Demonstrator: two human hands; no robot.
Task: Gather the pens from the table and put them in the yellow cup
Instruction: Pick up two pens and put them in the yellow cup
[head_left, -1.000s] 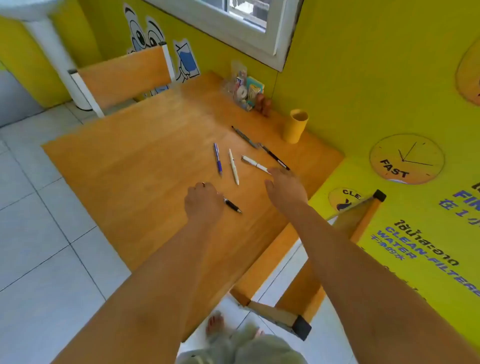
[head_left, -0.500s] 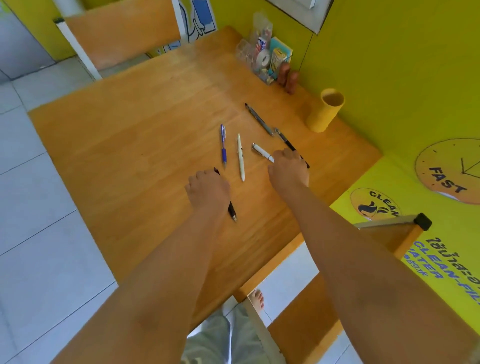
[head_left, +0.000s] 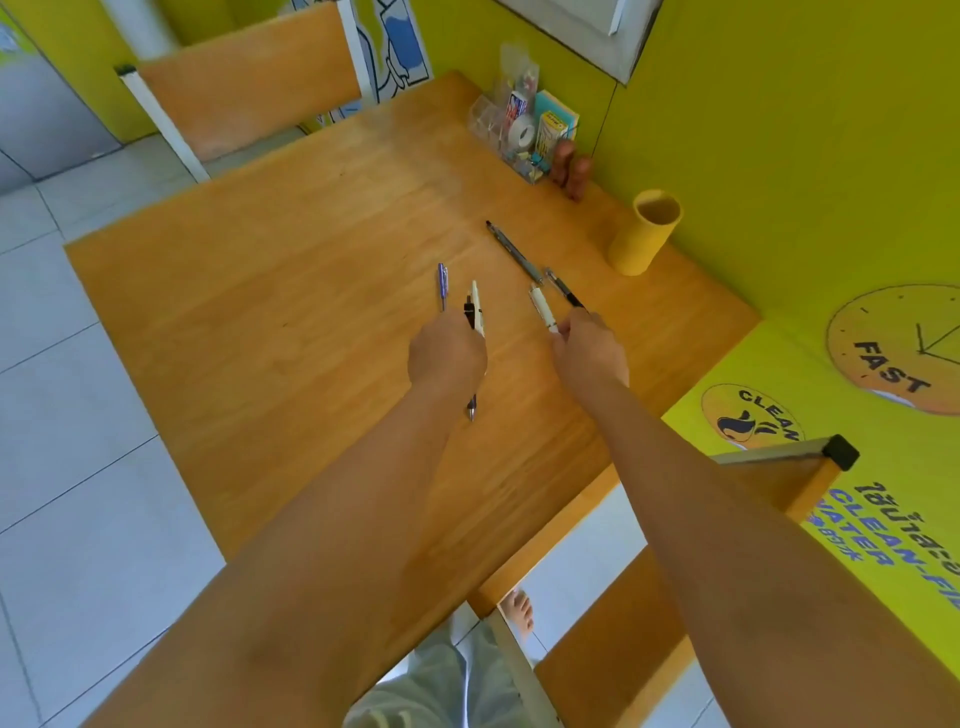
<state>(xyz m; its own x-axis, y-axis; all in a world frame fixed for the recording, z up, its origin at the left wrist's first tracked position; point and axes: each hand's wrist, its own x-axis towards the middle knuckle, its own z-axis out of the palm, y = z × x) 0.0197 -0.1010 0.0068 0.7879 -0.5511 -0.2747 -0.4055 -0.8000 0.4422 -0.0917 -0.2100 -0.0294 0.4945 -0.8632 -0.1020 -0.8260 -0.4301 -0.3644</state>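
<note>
My left hand (head_left: 447, 356) is closed around a black pen (head_left: 470, 312), whose tip sticks out below the fist. A cream pen (head_left: 477, 304) lies right beside it, its near end at my fingers. A blue pen (head_left: 442, 286) rests on the wooden table (head_left: 291, 291) just left of them. My right hand (head_left: 589, 353) pinches the near end of a white pen (head_left: 543, 307). Another black pen (head_left: 563, 291) runs under those fingers; I cannot tell if it is held. A grey pen (head_left: 514, 252) lies farther back. The yellow cup (head_left: 641, 236) stands upright near the wall.
A clear organiser (head_left: 519, 135) with tape and stationery stands at the table's far corner, two small brown figures (head_left: 571, 166) beside it. One chair (head_left: 244, 83) is at the far side, another chair (head_left: 779, 467) at my right. The yellow wall runs close behind the cup.
My left hand has lifted the black pen and moved forward to the cream pen. My right hand has closed on the white pen's end. The camera has tilted down and closer.
</note>
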